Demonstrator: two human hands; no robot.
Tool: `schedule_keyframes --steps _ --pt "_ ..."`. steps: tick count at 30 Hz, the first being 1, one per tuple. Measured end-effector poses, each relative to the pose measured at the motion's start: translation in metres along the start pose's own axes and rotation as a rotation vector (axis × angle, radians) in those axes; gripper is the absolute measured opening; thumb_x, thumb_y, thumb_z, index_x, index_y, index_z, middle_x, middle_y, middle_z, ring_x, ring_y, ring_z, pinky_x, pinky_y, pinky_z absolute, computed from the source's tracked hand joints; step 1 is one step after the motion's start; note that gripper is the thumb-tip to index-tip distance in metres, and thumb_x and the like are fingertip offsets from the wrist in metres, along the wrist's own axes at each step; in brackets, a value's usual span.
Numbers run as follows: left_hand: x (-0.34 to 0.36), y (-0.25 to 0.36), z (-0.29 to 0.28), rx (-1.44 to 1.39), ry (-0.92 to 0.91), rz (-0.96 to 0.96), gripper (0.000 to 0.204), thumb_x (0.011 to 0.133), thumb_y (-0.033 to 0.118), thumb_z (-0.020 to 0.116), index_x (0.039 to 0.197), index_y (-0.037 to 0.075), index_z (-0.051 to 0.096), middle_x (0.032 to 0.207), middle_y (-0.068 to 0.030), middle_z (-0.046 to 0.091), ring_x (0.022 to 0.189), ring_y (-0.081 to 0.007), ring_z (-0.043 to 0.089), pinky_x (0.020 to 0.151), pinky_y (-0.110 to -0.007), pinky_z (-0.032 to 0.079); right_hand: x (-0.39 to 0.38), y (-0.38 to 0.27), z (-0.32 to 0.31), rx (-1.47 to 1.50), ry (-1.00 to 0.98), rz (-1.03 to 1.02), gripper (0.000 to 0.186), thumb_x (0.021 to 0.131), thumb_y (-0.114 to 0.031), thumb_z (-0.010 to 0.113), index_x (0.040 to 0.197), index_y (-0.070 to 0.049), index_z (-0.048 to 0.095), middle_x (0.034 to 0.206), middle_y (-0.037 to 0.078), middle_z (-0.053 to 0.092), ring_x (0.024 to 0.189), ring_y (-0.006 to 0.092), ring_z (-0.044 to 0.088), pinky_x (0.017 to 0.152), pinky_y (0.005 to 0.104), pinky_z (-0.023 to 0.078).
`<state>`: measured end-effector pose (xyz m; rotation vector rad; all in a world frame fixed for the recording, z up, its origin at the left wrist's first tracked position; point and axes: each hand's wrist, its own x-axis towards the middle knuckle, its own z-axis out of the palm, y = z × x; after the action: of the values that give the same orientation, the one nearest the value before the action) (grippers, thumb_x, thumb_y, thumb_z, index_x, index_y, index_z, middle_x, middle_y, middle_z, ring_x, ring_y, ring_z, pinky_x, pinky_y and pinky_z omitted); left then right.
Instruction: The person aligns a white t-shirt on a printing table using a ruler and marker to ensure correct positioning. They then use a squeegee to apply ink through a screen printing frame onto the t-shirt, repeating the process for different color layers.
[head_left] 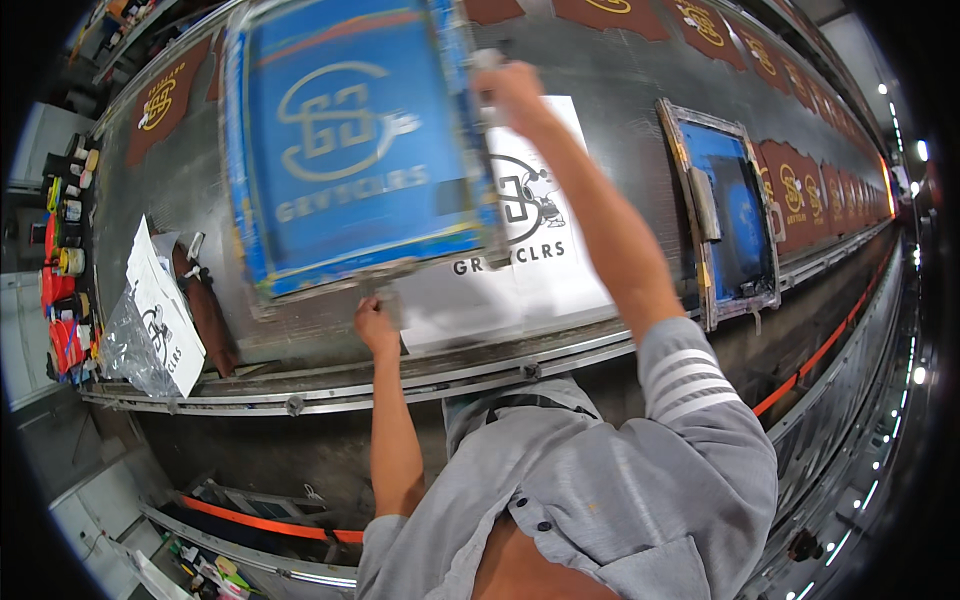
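Note:
A large blue screen-printing frame (352,235), blurred by motion, is held tilted over the long dark table. My right hand (510,95) is closed round the frame's right side, near its upper part. At its near edge my left hand (376,325) grips a pale part of the frame, fingers curled. Pale logo and lettering shapes show in the blue mesh. Partly hidden behind the frame and my right forearm lies a white printed sheet (470,312) with a black logo and cartoon figure.
A smaller blue screen frame (725,215) rests at the table's right edge. Brown printed pieces (800,195) line the table towards the right. At left lie another printed sheet (165,310), clear plastic (130,345) and several jars (70,262). A metal rail (440,385) runs along the near edge.

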<state>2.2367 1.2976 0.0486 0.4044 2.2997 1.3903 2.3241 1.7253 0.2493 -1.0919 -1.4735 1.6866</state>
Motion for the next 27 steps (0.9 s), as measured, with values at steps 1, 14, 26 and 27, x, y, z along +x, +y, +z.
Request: schedule_keyframes --steps 1,14,26,27 --pt "-0.003 0.002 -0.007 0.048 -0.021 -0.096 0.015 0.085 0.011 0.076 0.086 -0.003 0.073 0.068 -0.0031 0.063 0.062 -0.0125 0.053 0.058 -0.033 0.042 -0.021 -0.022 -0.031 -0.031 0.021 0.047 0.017 0.073 -0.007 0.075 0.086 0.003 0.069 0.078 0.007 0.064 0.067 0.0156 0.059 0.061 0.0314 0.046" --pt "0.007 0.060 -0.016 -0.065 -0.164 -0.226 0.011 0.083 0.005 0.075 0.087 -0.005 0.075 0.071 -0.0006 0.065 0.060 -0.0095 0.053 0.057 -0.026 0.040 -0.140 0.065 -0.249 -0.060 0.131 0.179 0.045 0.077 -0.005 0.071 0.122 -0.001 0.070 0.072 -0.003 0.056 0.056 0.0061 0.044 0.049 0.0240 0.031" --pt "0.003 0.064 -0.013 -0.105 -0.166 -0.230 0.013 0.083 0.007 0.076 0.088 -0.005 0.075 0.072 -0.0008 0.065 0.062 -0.0094 0.053 0.058 -0.026 0.039 -0.152 0.127 -0.237 -0.128 0.140 0.221 0.028 0.078 -0.010 0.072 0.104 -0.001 0.074 0.072 -0.003 0.058 0.062 0.0079 0.049 0.054 0.0272 0.035" --pt "0.002 0.064 -0.012 -0.119 -0.168 -0.231 0.013 0.083 0.007 0.076 0.088 -0.005 0.076 0.072 -0.0008 0.065 0.062 -0.0093 0.053 0.058 -0.026 0.039 -0.151 0.132 -0.239 -0.157 0.140 0.230 0.027 0.078 -0.010 0.072 0.103 -0.001 0.075 0.073 -0.002 0.060 0.063 0.0084 0.051 0.055 0.0281 0.036"
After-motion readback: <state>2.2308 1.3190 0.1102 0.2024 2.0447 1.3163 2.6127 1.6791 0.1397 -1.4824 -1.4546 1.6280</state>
